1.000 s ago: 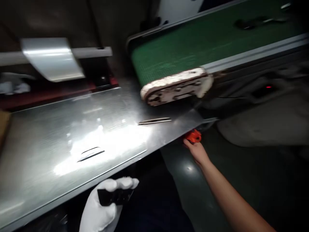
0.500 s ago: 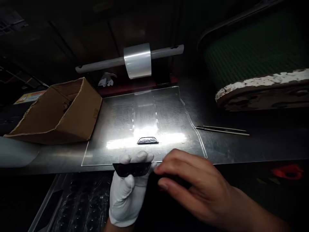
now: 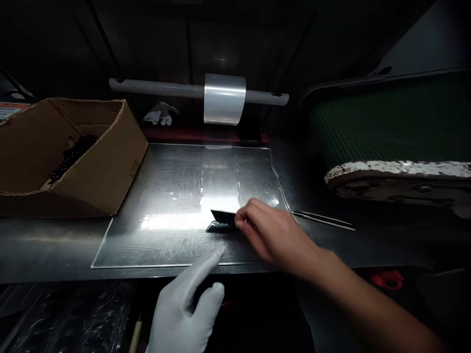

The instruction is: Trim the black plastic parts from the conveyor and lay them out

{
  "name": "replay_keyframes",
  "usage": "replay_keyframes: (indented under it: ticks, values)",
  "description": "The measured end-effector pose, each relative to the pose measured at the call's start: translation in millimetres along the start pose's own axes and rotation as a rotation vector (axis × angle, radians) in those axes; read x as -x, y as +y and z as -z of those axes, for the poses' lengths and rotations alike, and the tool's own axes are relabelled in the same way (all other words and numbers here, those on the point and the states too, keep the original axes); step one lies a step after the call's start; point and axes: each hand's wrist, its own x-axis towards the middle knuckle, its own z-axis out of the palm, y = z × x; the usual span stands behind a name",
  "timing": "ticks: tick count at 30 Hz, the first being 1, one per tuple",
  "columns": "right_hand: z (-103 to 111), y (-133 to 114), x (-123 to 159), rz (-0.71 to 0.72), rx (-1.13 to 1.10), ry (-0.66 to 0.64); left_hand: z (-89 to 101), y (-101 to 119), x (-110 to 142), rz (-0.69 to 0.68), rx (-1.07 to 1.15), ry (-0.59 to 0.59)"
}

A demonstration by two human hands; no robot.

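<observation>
My bare right hand (image 3: 274,233) pinches a small flat black piece (image 3: 222,216) and holds it just above the clear plate (image 3: 169,215) that lies on the steel bench. A dark reflection of the piece shows under it. My left hand (image 3: 187,304), in a white glove, hovers at the bench's front edge with its fingers stretched out and nothing in them.
An open cardboard box (image 3: 99,162) with dark parts inside stands at the left. A roll of clear film (image 3: 224,98) hangs on a bar at the back. Tweezers (image 3: 324,219) lie right of the plate. A green conveyor belt (image 3: 386,117) rises at the right. A red tool (image 3: 386,279) hangs below the bench.
The black piece passed from my gloved left hand to my right hand, which carried it forward over the plate. My left hand opened and dropped back. The view swung left from the conveyor.
</observation>
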Motion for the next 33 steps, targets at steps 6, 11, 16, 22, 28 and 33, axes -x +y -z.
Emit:
replay_keyframes:
  ticks: [6, 11, 16, 22, 28, 33]
  values:
    - [-4, 20, -44, -0.04, 0.362, -0.176, -4.1, 8, -48, -0.427, -0.495, -0.171]
    - [-8, 20, -44, -0.044, 0.39, -0.226, -9.6, 8, -56, -0.343, -0.496, -0.191]
    - [-10, 21, -48, -0.043, 0.358, -0.228, -10.9, 5, -53, -0.368, -0.525, -0.156]
    - [-1, 35, -26, -0.105, 0.268, -0.065, -9.3, -4, -52, -0.417, -0.57, -0.147]
    - [31, 101, 80, -0.34, 0.218, 0.257, 2.1, -6, -39, -0.262, -0.402, 0.032]
    - [39, 149, 138, -0.454, 0.358, 0.192, 19.9, 15, -49, 0.033, -0.339, 0.159]
